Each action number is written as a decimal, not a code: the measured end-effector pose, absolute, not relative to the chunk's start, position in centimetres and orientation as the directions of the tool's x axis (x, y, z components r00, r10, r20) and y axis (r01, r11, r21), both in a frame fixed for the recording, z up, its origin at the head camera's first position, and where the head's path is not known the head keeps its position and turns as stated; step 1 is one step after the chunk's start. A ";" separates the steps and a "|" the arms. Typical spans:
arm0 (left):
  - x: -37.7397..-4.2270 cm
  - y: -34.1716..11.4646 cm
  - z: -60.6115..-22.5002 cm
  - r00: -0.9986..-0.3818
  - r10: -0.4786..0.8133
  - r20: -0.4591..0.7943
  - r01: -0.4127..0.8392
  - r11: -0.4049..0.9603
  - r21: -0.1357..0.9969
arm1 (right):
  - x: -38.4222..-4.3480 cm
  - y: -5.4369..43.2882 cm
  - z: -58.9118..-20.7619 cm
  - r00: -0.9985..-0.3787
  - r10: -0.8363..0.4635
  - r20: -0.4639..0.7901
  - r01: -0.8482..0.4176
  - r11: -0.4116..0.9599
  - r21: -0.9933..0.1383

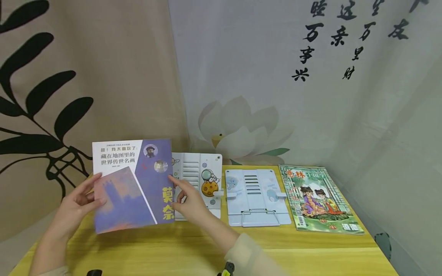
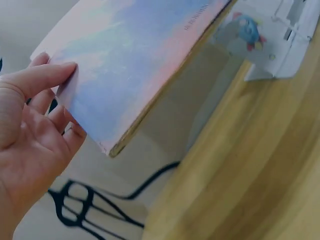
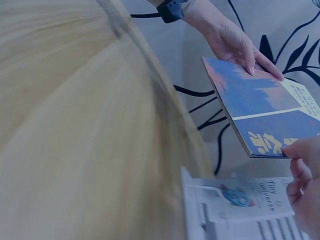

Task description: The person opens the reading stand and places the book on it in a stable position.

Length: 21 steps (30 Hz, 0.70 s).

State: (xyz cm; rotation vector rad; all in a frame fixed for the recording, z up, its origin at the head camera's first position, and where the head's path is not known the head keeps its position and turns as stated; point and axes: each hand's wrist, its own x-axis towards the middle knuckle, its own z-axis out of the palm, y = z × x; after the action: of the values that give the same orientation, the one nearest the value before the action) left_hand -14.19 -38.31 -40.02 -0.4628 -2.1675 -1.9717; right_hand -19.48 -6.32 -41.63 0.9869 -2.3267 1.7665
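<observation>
A purple and white book (image 1: 127, 203) with a painted cover and yellow lettering is held up above the left part of the table. My left hand (image 1: 77, 201) pinches its left edge, thumb on the front cover and fingers behind. At the opposite edge my right hand (image 1: 191, 203) grips it between thumb and fingers, beside the yellow characters. In the left wrist view the book's thick bottom edge (image 2: 150, 107) shows. Just behind the book stands a white book stand (image 1: 191, 168) with an astronaut picture, its left part hidden by the book.
A second, pale blue book stand (image 1: 253, 199) with a wire holder stands right of the first. Further right lies a green illustrated magazine (image 1: 322, 203). The wooden table (image 1: 310, 257) backs onto printed curtains (image 1: 238, 69). Two small dark objects show at the bottom edge of the head view.
</observation>
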 end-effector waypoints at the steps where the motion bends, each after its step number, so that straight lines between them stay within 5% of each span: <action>1: -14.3 -38.0 -39.6 -0.937 0.110 0.331 0.341 0.085 0.936 | -19.6 -6.0 -41.2 -0.788 -0.452 0.419 -0.525 0.135 -0.840; 11: -15.5 -35.0 -35.2 -0.941 0.101 0.322 0.333 0.436 0.836 | -21.0 -2.3 -37.2 -0.774 -0.454 0.442 -0.560 0.164 -0.812; 21: -18.1 -32.0 -32.3 -0.945 0.116 0.307 0.327 0.422 0.846 | -22.7 0.3 -33.9 -0.783 -0.413 0.466 -0.574 0.190 -0.797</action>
State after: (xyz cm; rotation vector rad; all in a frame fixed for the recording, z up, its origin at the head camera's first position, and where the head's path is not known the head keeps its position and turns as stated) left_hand -18.07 -31.98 -32.31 -0.3904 -2.4723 -1.5395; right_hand -22.68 0.30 -33.93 0.9657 -2.3057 1.6499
